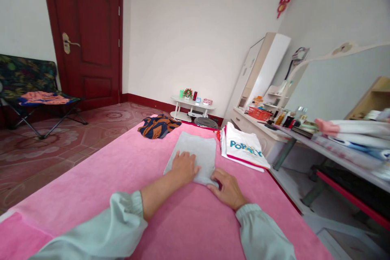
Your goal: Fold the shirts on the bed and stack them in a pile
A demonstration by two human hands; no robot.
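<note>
A light grey piece of folded cloth (pixel 198 150), perhaps a garment, lies flat on a pink bed cover (pixel 146 170). My left hand (pixel 184 167) rests palm down on its near left part, fingers stretched out. At the near right corner of the cloth, my right hand (pixel 228 187) has its fingers curled, with the corner between fingers and thumb. Just right of the grey cloth is a stack of folded clothes, topped by a white printed T-shirt (pixel 243 146). A crumpled dark blue and orange-brown garment (pixel 158 126) lies beyond, to the left.
A folding chair (pixel 27 77) with a pink and blue garment (pixel 44 98) stands left, near a dark red door (pixel 91 28). Past the bed is a low white stand (pixel 191 103). On the right are a dressing table with a mirror (pixel 341 77) and a desk piled with cloth (pixel 359 130).
</note>
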